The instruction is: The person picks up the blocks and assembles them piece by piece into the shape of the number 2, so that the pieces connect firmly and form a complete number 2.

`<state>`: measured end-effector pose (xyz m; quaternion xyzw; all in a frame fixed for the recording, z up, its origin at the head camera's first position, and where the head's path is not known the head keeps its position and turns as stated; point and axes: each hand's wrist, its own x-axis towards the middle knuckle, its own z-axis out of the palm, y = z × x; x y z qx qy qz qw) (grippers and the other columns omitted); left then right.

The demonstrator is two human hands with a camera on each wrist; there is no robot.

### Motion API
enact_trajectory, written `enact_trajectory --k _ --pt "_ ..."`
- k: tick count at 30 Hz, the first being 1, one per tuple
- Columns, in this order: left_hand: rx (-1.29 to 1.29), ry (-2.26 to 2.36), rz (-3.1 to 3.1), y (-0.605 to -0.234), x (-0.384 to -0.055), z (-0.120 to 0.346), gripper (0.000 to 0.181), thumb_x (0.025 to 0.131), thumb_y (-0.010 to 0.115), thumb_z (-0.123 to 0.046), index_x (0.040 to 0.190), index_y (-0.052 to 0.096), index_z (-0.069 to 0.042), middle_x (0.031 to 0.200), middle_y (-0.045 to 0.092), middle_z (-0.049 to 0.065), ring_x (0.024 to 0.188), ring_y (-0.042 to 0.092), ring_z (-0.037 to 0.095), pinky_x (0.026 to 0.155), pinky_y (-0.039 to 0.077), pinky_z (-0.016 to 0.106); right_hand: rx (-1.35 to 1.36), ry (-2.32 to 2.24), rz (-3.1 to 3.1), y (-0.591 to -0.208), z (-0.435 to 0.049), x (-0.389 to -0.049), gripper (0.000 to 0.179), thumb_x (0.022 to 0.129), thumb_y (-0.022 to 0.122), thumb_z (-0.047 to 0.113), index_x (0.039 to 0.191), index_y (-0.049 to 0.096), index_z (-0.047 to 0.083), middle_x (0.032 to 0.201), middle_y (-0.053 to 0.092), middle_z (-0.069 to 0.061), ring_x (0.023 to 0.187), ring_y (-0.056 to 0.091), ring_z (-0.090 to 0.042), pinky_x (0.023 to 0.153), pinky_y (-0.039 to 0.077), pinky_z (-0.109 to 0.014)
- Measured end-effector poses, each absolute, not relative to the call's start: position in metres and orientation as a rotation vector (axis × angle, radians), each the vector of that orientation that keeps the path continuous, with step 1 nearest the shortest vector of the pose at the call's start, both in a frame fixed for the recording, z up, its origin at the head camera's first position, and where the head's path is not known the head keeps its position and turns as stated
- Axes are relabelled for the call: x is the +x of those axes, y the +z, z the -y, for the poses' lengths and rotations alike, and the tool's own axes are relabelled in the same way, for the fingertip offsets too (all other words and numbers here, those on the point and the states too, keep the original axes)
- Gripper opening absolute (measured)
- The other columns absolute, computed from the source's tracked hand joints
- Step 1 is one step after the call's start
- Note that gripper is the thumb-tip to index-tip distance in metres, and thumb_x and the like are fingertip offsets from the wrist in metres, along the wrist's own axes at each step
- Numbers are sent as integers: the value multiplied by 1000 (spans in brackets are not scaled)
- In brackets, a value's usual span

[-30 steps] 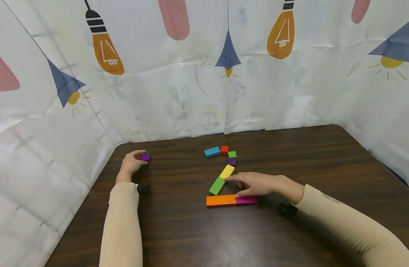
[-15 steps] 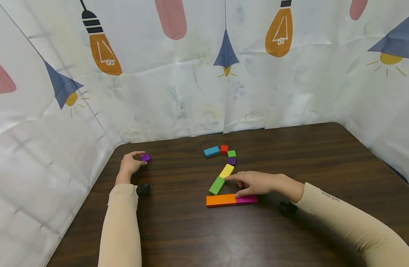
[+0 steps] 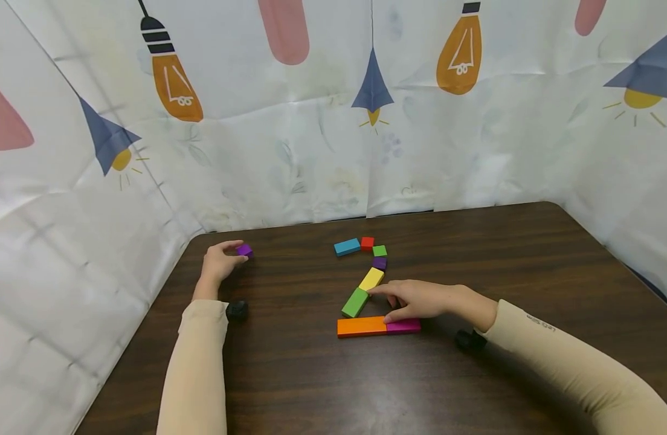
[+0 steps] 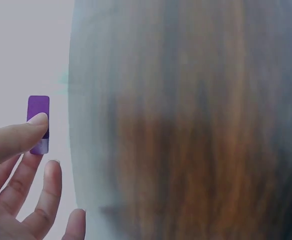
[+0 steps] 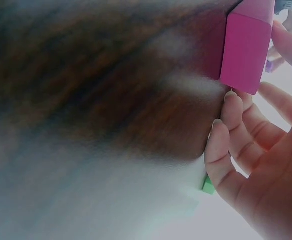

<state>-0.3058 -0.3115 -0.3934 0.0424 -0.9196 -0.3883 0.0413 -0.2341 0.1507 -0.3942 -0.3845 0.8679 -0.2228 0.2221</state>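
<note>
At the table's left my left hand (image 3: 221,263) pinches a small purple block (image 3: 244,251) between thumb and fingers. The left wrist view shows the thumb pressed on this purple block (image 4: 38,107), the other fingers spread below. My right hand (image 3: 420,298) rests over the block figure. Its thumb touches near the joint of the orange block (image 3: 360,327) and the magenta block (image 3: 404,326). Its index fingertip touches where the green block (image 3: 355,302) meets the yellow block (image 3: 372,279). The right wrist view has the magenta block's end (image 5: 246,54) beside the fingers.
Above the yellow block curve a dark purple block (image 3: 379,263), a small green block (image 3: 379,250), a red block (image 3: 368,243) and a blue block (image 3: 347,247). A patterned white cloth (image 3: 322,151) hangs behind and beside the dark wooden table (image 3: 290,374).
My left hand has shifted slightly right with the purple block, which is now tilted and appears raised off the table. The right hand and the other blocks stay put.
</note>
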Motion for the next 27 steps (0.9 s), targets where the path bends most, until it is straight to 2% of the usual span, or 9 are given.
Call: enact_trajectory --k 6,9,16,27 --pt "120 -1230 2774 -389 -309 297 52 99 67 -7 147 51 4 146 50 30 119 56 43 86 48 38 -1072 -617 -2398 -395 -151 -234 66 98 71 38 155 46 15 93 52 5 77 48 -10 69 42 -27" --pt "129 -1249 2767 -387 -309 291 53 101 63 -6 150 46 4 146 49 31 120 58 43 82 50 33 -1075 -623 -2394 -395 -151 -234 66 98 71 38 155 46 15 93 52 5 77 48 -10 69 42 -27" --pt "118 -1299 2756 -389 -309 278 52 104 58 -4 153 41 4 149 45 31 123 54 44 90 49 42 -1083 -622 -2397 -396 -152 -235 66 98 70 39 155 46 15 93 52 5 77 48 -9 69 42 -27" --pt "-12 -1347 2753 -391 -311 256 49 103 59 -2 149 46 6 146 48 30 122 54 42 91 48 43 -1082 -616 -2411 -396 -151 -233 66 97 73 37 154 47 14 92 52 6 76 47 -9 69 42 -27"
